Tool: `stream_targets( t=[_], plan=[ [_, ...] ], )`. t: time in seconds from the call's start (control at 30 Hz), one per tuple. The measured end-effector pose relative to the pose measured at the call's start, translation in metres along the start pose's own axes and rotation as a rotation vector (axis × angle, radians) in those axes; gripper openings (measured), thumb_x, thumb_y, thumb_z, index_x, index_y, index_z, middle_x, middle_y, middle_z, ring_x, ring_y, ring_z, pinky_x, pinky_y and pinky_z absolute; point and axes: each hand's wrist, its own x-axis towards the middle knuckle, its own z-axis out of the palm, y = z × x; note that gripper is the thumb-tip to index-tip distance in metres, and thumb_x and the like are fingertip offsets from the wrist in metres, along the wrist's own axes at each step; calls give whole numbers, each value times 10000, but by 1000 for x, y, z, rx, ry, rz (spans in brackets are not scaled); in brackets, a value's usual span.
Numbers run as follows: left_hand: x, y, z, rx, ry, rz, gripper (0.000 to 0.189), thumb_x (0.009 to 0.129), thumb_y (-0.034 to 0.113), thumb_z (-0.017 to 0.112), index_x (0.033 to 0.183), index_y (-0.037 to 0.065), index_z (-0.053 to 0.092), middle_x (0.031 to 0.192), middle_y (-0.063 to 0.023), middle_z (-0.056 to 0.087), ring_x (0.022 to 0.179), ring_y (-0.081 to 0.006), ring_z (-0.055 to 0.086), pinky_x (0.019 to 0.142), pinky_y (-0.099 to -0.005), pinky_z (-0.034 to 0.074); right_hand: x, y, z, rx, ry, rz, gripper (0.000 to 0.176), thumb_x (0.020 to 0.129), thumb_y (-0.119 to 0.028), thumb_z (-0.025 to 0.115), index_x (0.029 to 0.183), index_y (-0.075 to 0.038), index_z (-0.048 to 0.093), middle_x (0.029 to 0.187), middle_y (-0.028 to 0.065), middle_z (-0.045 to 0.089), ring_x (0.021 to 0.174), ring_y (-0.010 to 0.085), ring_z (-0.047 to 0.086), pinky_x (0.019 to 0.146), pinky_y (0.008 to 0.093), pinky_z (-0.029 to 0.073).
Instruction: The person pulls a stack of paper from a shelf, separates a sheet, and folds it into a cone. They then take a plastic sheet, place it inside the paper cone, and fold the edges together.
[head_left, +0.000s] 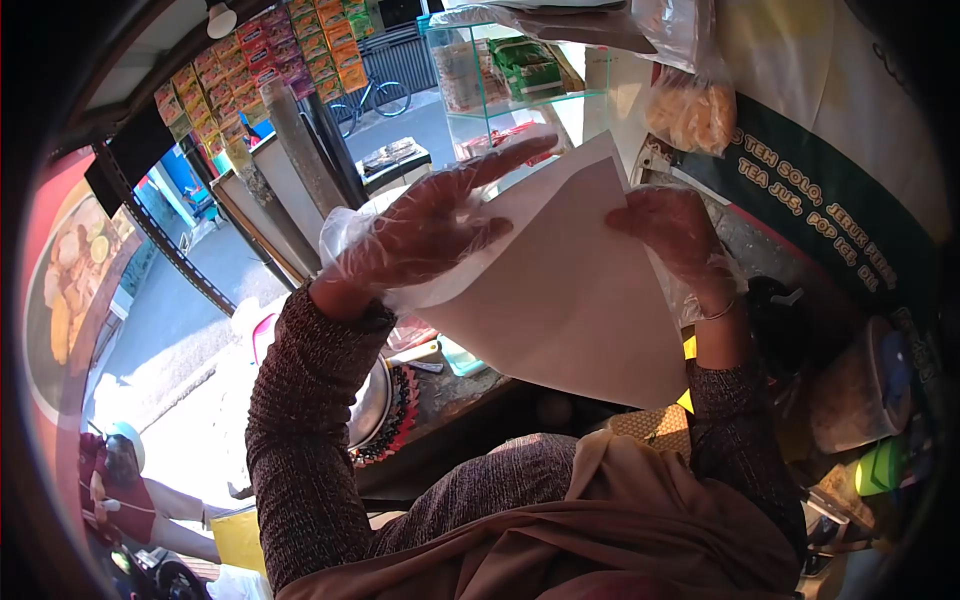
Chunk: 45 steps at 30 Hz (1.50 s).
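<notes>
A large white sheet of paper (pixel 570 300) is held up in front of my chest, its upper left edge curling over. My right hand (pixel 675 235), in a clear plastic glove, pinches the sheet's upper right edge between thumb and fingers. At the other side, my left hand (pixel 425 225) wears the same kind of glove. Its fingers are stretched out and the thumb stands apart, close along the curled edge. Below the sheet, a round metal lid or pan (pixel 370 402) shows in part beside my left sleeve, on a red and black patterned mat (pixel 402 415).
A glass display case (pixel 470 85) with packets stands ahead. A bag of orange-yellow snacks (pixel 692 112) hangs at upper right, near a green printed banner (pixel 815 200). A clear plastic tub (pixel 850 400) sits at right. Sachet strips (pixel 265 60) hang at upper left; a person (pixel 135 490) is outside.
</notes>
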Motion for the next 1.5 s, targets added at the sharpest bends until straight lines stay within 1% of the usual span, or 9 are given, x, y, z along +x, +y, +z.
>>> stream_targets(
  t=[0.17, 0.23, 0.37, 0.47, 0.63, 0.8, 1.03, 1.2, 1.5],
  plan=[
    [-40, -6, -42, 395, -398, 256, 534, 821, 218, 670, 1271, 27, 453, 1268, -148, 495, 1124, -228, 490, 901, -374, 436, -7, 5, -8, 5, 150, -33, 211, 777, -186, 699, 852, 8, 662, 761, 22, 643, 718, 63, 567, 678, 213, 453],
    [-61, 20, -16, -21, -112, -68, 465, 778, 187, 718, 1174, 15, 544, 1189, -146, 562, 1079, -217, 529, 905, -391, 431, -9, 7, -8, 8, 186, -20, 221, 774, -201, 703, 848, 4, 663, 765, 19, 642, 726, 58, 563, 681, 209, 448],
    [-72, -10, -26, 327, -109, -280, 390, 758, 136, 734, 1094, -8, 600, 1014, -99, 649, 946, -155, 593, 865, -341, 457, -12, 14, -4, 78, 205, -67, 217, 784, -216, 700, 841, -14, 643, 758, -1, 617, 713, 47, 535, 671, 204, 430],
    [-79, -13, -16, 182, 179, -252, 315, 753, 103, 734, 1026, -16, 632, 979, -87, 659, 940, -155, 598, 864, -320, 466, -15, 12, 2, 85, 210, -82, 215, 800, -226, 687, 831, -23, 626, 750, -11, 602, 707, 46, 524, 664, 202, 421],
    [-82, -12, -13, 171, 282, -200, 170, 736, 48, 733, 888, 16, 664, 879, -58, 669, 870, -135, 612, 829, -310, 467, -23, 11, 4, 3, 178, -140, 193, 818, -199, 670, 856, -23, 602, 771, -1, 600, 728, 52, 523, 673, 211, 424],
    [-78, 3, -9, 389, 365, -305, 177, 696, 49, 755, 810, 6, 627, 783, -40, 616, 775, -110, 575, 756, -293, 463, -28, -6, 20, 271, 230, -182, 200, 792, -116, 690, 920, -31, 561, 831, 29, 609, 795, 76, 558, 724, 242, 457],
    [-83, -7, -14, 255, 305, -239, 116, 762, 25, 704, 845, 3, 626, 849, -50, 630, 844, -124, 579, 808, -307, 447, -27, 2, 11, 137, 183, -163, 206, 797, -104, 689, 912, -41, 531, 903, 38, 606, 833, 103, 575, 757, 256, 465],
    [-85, -13, -3, -81, 570, -60, 150, 806, -5, 644, 922, 19, 552, 911, -67, 608, 882, -131, 563, 802, -290, 431, -24, 7, 27, 349, 284, -236, 304, 796, -67, 679, 1033, -43, 490, 831, 37, 614, 823, 109, 580, 761, 258, 464],
    [-90, -44, 5, -174, 726, 106, 264, 846, -34, 567, 1069, 59, 462, 957, -88, 607, 919, -129, 546, 830, -264, 394, -31, 2, 41, 362, 244, -169, 444, 791, -34, 670, 1189, -27, 472, 829, 47, 613, 825, 104, 583, 765, 241, 467]
  ],
)
